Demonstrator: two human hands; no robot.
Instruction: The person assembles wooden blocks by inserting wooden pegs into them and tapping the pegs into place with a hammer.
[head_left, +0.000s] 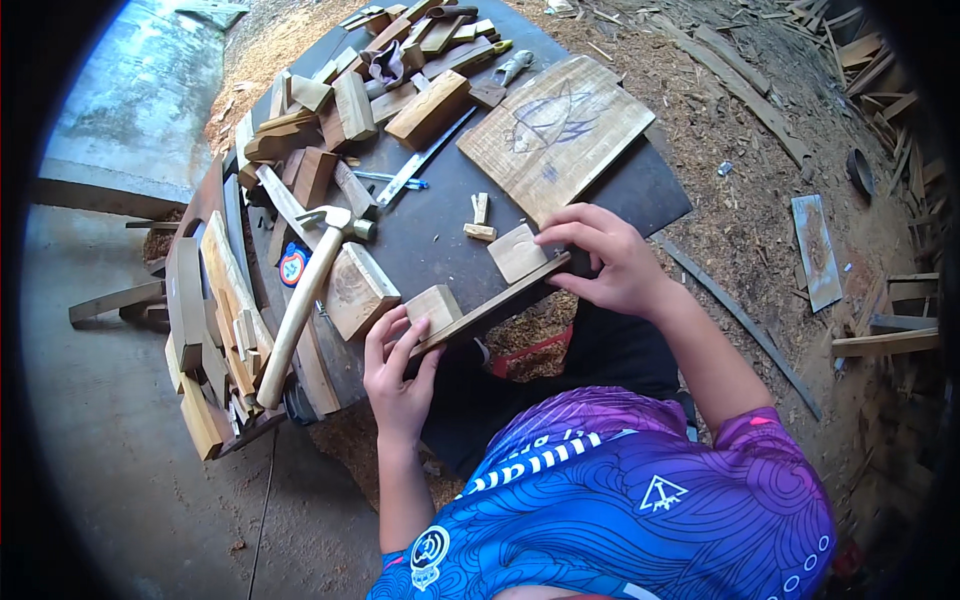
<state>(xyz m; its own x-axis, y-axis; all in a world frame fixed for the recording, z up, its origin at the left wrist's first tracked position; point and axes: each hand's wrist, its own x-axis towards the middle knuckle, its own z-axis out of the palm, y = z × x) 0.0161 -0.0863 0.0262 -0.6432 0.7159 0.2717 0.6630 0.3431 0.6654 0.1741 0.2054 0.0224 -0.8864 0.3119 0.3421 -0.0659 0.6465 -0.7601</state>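
A thin wooden strip [492, 300] lies slantwise along the near edge of the dark work table. Two small pale wooden blocks sit against its far side: a left block [432, 307] and a right block [516, 254]. My left hand [398, 375] is closed on the strip's left end, its fingertips also touching the left block. At the other end, my right hand [612, 262] pinches the strip, thumb on the near side, with a fingertip at the right block's corner. Just beyond lie two little wood pieces [480, 231].
A claw hammer [305, 300] rests left of my hands beside a thick wood block [357, 290]. Farther off are a metal ruler [425, 158], a blue pen [392, 180], a board with a pencilled drawing [560, 130] and heaped offcuts [430, 105]. Sawdust covers the ground.
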